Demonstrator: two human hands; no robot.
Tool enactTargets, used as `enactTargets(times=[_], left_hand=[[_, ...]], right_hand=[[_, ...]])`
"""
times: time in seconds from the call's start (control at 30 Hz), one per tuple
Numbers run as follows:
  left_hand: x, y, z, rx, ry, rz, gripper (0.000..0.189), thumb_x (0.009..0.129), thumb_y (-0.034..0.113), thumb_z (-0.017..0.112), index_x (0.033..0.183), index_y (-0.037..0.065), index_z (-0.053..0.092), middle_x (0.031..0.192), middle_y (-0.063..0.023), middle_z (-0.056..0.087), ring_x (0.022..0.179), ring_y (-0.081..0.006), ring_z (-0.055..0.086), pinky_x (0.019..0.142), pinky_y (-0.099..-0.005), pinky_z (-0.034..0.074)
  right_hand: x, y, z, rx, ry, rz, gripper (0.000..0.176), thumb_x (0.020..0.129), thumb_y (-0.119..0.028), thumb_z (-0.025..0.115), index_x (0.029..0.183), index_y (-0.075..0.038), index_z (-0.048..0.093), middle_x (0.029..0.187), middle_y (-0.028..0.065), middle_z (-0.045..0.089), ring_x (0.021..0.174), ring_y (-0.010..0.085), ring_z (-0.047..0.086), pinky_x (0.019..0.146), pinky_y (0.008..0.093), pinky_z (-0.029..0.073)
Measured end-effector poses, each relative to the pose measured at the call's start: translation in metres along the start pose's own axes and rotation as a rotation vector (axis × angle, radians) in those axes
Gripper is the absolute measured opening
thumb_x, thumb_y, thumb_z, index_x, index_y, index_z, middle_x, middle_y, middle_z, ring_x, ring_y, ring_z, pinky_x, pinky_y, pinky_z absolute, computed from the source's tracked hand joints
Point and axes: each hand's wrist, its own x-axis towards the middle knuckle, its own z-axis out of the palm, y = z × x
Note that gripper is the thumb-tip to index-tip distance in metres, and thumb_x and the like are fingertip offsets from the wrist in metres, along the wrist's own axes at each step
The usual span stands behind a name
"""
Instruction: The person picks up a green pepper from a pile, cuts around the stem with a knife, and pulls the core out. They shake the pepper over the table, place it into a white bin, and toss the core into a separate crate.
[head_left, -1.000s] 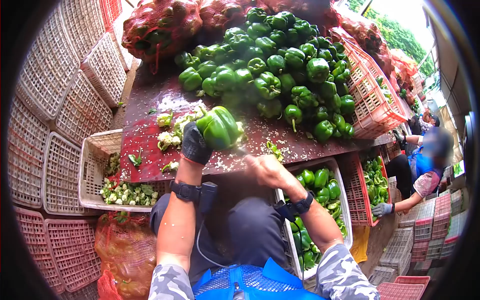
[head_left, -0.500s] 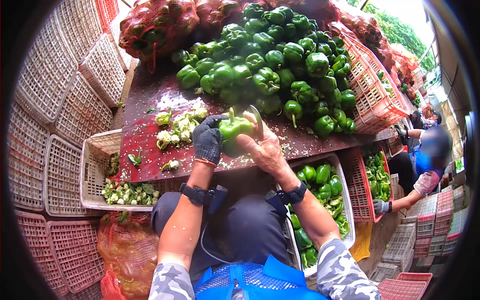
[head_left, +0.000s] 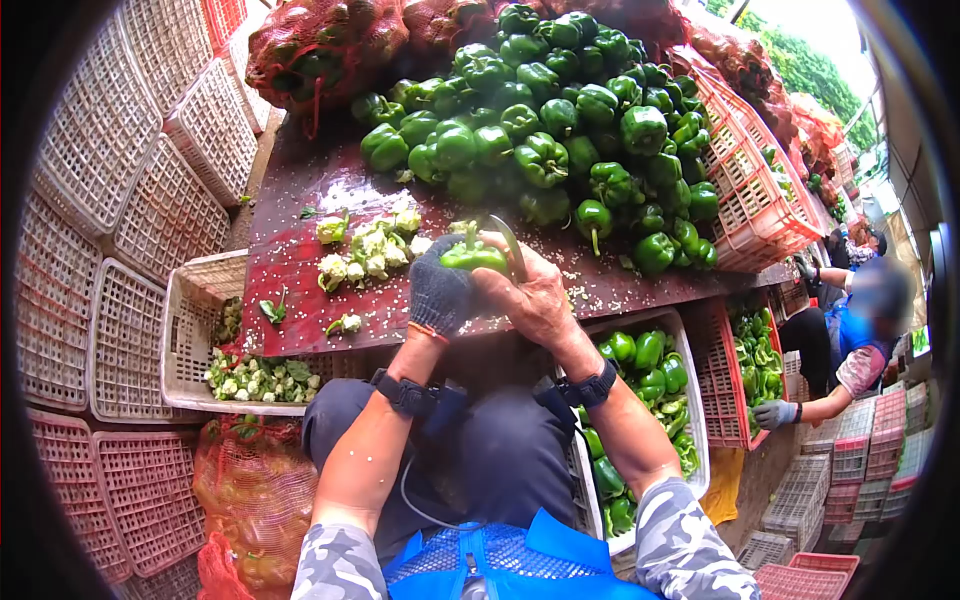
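Left hand (head_left: 440,290), dark glove, fingers curled round green pepper (head_left: 474,258), held above near edge of red table (head_left: 330,225). Right hand (head_left: 535,300), bare, grips curved blade (head_left: 510,247), thumb against pepper. Pale cores (head_left: 372,250) lie on tabletop, left of gloved hand. Pepper heap (head_left: 560,125) beyond. Crate of peppers (head_left: 697,440) near right forearm. Wrist devices (head_left: 592,387) dark; no lettering legible.
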Motion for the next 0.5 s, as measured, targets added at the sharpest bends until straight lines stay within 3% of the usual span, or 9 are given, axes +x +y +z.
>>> enactTargets(times=[0.03, 0.07, 0.13, 0.3, 0.37, 0.43, 0.5], left_hand=[[0.0, -0.001, -0.003, 0.189, -0.07, 0.195, 0.036, 0.076, 0.016, 0.077, 0.109, 0.004, 0.07, 0.1, -0.0069, 0.074, 0.088, -0.016, 0.071, 0.076, -0.0311, 0.057], [0.0, -0.002, -0.005, 0.189, -0.072, 0.191, 0.036, 0.076, 0.016, 0.077, 0.109, 0.004, 0.07, 0.1, -0.0069, 0.074, 0.088, -0.016, 0.071, 0.076, -0.0311, 0.057], [0.005, -0.004, -0.008, 0.53, -0.136, 0.435, 0.037, 0.071, 0.018, 0.08, 0.105, 0.006, 0.072, 0.099, -0.0087, 0.074, 0.084, -0.022, 0.073, 0.073, -0.0336, 0.057], [0.004, 0.007, -0.009, 0.566, -0.145, 0.422, 0.035, 0.069, 0.019, 0.078, 0.102, 0.007, 0.073, 0.091, -0.0104, 0.074, 0.078, -0.0276, 0.072, 0.07, -0.0359, 0.057], [0.004, 0.005, -0.008, 0.531, -0.134, 0.411, 0.034, 0.07, 0.019, 0.077, 0.101, 0.007, 0.073, 0.088, -0.011, 0.073, 0.077, -0.0282, 0.071, 0.07, -0.0363, 0.057], [0.005, -0.01, -0.006, 0.464, -0.127, 0.385, 0.02, 0.08, 0.033, 0.072, 0.081, 0.014, 0.072, 0.075, -0.0081, 0.068, 0.064, -0.0297, 0.067, 0.061, -0.0421, 0.055], [0.002, -0.017, -0.005, 0.502, -0.172, 0.4, 0.015, 0.08, 0.029, 0.068, 0.08, 0.013, 0.071, 0.074, -0.0094, 0.068, 0.063, -0.0297, 0.066, 0.059, -0.0437, 0.052]], right_hand=[[0.001, 0.006, -0.001, -0.006, -0.011, -0.031, 0.048, 0.093, -0.024, 0.074, 0.132, -0.001, 0.06, 0.121, 0.0129, 0.069, 0.108, 0.0184, 0.065, 0.095, 0.0339, 0.052], [-0.001, 0.01, -0.002, -0.011, -0.021, -0.06, 0.045, 0.092, -0.023, 0.075, 0.13, -0.002, 0.062, 0.118, 0.0124, 0.069, 0.106, 0.0182, 0.066, 0.093, 0.0338, 0.052], [-0.003, 0.009, -0.004, -0.062, -0.004, -0.058, 0.042, 0.092, -0.021, 0.075, 0.128, -0.002, 0.064, 0.115, 0.0128, 0.07, 0.104, 0.0185, 0.067, 0.092, 0.0339, 0.053], [-0.009, 0.007, -0.011, -0.114, 0.007, 0.013, 0.033, 0.093, -0.016, 0.072, 0.123, -0.002, 0.067, 0.109, 0.0107, 0.071, 0.1, 0.0141, 0.066, 0.089, 0.0317, 0.053], [-0.011, 0.009, -0.014, 0.125, 0.039, 0.134, 0.028, 0.095, -0.014, 0.07, 0.12, -0.001, 0.069, 0.105, 0.0065, 0.073, 0.096, 0.0093, 0.064, 0.086, 0.0294, 0.053], [-0.012, 0.003, -0.013, 0.102, 0.061, 0.102, 0.026, 0.096, -0.013, 0.068, 0.119, -0.002, 0.069, 0.101, 0.0031, 0.073, 0.092, 0.0064, 0.063, 0.084, 0.0272, 0.053], [-0.014, 0.0, -0.015, 0.048, 0.056, 0.1, 0.026, 0.096, -0.013, 0.068, 0.12, -0.003, 0.069, 0.096, 0.0033, 0.073, 0.088, 0.0084, 0.066, 0.081, 0.0263, 0.054]])
